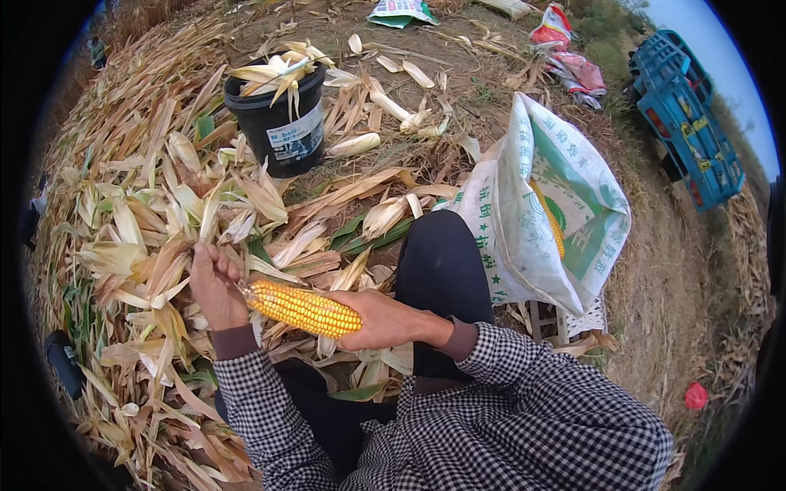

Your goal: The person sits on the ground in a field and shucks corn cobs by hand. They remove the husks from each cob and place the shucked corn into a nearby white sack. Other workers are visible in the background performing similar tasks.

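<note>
A bare yellow ear of corn lies slantwise in front of my body, its kernels exposed. My right hand grips its right end. At the ear's other end, my left hand has its fingers closed on dry corn silk or husk; exactly which is hard to tell. Loose corn husks are heaped beneath and beyond my left hand. To the right of my knee stands an open woven sack with green printing, and a yellow corn ear shows inside its mouth.
A black bucket filled with husks stands ahead. Husked-leaf litter and an unshucked ear lie beside it. Red-and-white sacks lie farther off. A blue cargo vehicle is parked at right. A dark cylindrical object lies at left.
</note>
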The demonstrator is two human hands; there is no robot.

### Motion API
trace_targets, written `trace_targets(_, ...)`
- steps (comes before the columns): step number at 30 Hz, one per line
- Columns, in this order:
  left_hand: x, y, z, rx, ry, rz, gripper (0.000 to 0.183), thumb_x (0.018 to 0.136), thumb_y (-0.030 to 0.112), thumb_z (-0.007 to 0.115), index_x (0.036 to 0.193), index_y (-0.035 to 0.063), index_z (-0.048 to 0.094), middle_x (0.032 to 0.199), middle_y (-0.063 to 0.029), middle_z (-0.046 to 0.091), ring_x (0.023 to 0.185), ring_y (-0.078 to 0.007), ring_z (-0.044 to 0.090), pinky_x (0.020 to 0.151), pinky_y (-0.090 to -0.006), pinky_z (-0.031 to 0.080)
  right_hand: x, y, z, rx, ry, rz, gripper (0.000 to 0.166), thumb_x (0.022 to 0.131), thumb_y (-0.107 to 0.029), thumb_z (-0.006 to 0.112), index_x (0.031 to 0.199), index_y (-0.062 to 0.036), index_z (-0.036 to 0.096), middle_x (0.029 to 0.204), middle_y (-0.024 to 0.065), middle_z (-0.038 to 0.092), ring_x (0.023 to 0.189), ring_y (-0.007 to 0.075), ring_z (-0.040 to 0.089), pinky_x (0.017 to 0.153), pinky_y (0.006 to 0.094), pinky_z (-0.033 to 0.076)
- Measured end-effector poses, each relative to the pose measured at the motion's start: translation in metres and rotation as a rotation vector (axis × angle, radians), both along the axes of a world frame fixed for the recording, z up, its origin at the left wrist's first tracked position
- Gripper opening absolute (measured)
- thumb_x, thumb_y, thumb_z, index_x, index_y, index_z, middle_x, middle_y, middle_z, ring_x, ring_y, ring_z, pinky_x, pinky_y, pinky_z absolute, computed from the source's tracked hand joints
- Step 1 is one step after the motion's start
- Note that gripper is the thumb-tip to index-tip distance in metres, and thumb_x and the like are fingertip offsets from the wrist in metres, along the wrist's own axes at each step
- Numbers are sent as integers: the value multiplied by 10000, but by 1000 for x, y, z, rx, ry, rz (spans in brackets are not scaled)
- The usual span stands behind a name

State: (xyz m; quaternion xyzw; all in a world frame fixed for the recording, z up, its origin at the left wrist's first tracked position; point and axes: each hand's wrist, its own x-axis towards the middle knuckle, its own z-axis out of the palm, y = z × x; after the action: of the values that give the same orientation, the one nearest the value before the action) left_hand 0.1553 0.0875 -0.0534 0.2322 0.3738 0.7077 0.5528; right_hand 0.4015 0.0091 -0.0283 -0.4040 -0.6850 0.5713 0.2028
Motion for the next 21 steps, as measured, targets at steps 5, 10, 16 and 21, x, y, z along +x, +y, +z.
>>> trace_targets(5,-3,-3,1,-42,34,-13,294,989,330,471,789,114,453,577,62,318,435,-31,272,369,-190,214,97,-45,34,376,85,-235,763,650,-140,708,1322,55,405,1007,144,638,855,183,640,768,284,499)
trace_targets(10,11,0,-7,-99,93,-90,249,968,298,520,840,85,511,593,46,371,455,-59,338,402,-203,283,190,-96,69,573,53,-988,724,718,-130,707,1332,81,386,1147,152,582,943,191,608,832,301,483)
trace_targets(16,5,0,-13,-152,143,-56,240,977,269,489,841,75,525,602,33,424,455,-74,382,407,-215,320,251,-95,36,625,-568,-1220,602,814,-131,632,1336,60,399,1192,191,569,1056,238,574,907,317,450)
trace_targets(21,6,0,-18,-160,172,-59,225,970,250,480,839,76,536,598,38,424,474,-73,389,416,-217,320,272,-89,-10,569,-752,-1058,332,865,-113,595,1149,60,585,1174,199,595,1097,251,569,946,319,425)
